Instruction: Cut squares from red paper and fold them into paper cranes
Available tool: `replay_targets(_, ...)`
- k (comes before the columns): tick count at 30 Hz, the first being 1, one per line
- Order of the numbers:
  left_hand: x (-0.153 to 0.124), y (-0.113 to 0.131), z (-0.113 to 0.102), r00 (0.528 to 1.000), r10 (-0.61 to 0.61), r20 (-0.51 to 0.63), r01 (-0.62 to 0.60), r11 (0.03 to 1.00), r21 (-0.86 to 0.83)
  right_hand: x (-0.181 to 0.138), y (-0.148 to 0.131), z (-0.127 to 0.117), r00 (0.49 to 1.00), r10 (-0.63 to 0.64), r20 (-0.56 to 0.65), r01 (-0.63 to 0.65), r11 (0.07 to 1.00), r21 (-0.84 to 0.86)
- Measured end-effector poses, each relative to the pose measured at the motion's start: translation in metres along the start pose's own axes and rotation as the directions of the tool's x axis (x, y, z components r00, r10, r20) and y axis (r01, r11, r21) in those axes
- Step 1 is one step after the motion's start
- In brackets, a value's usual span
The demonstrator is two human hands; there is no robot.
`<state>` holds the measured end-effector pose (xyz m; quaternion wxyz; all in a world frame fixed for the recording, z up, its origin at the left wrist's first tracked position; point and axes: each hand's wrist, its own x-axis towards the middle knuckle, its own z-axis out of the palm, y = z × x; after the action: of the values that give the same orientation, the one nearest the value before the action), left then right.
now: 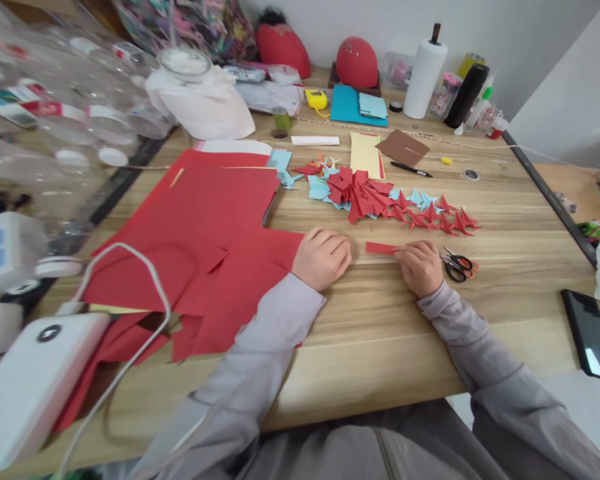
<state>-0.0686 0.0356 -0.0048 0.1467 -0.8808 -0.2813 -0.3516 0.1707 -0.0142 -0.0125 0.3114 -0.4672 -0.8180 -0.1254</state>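
Note:
Between the fingers of my right hand is a narrow red paper strip, pointing left just above or on the tabletop. My left hand rests with curled fingers at the right edge of a red paper sheet; whatever its fingers may hold is hidden. Black-handled scissors, with an orange-handled pair partly under them, lie right beside my right hand. Beyond both hands are folded red paper pieces in a heap, with small red and light blue folded shapes trailing to the right.
A power bank with a white cable lies at the front left, near plastic bottles. Farther back are yellow paper, a brown sheet, a black pen and a tape measure. A phone sits at right.

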Motion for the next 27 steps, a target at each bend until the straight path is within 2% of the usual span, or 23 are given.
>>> replay_targets(4,0.006,0.025,0.007,0.998,0.06,0.011,-0.059,0.996,-0.066,0.006,-0.009,0.004,0.995,-0.099,-0.028,0.099,0.995,0.009)
replay_targets(7,0.009,0.038,0.015,0.993,0.12,0.017,-0.119,0.993,-0.013,0.007,-0.014,0.005,0.992,-0.124,-0.013,0.124,0.992,0.008)
replay_targets(13,0.009,0.037,0.016,0.98,0.195,-0.046,-0.195,0.981,-0.002,0.006,-0.014,0.001,0.984,-0.175,0.044,0.175,0.985,0.007)
replay_targets(20,0.005,0.029,0.013,0.987,0.137,-0.088,-0.142,0.989,-0.046,0.002,0.007,-0.005,0.994,-0.106,0.024,0.107,0.994,-0.027)
replay_targets(25,0.004,0.026,0.012,0.983,0.122,-0.134,-0.121,0.993,0.013,0.002,0.013,-0.009,0.995,0.011,-0.101,-0.015,0.999,-0.039)
replay_targets(27,0.005,0.027,0.013,0.981,0.128,-0.147,-0.127,0.992,0.022,0.003,0.01,-0.01,0.996,-0.01,-0.091,0.01,1.0,0.0)
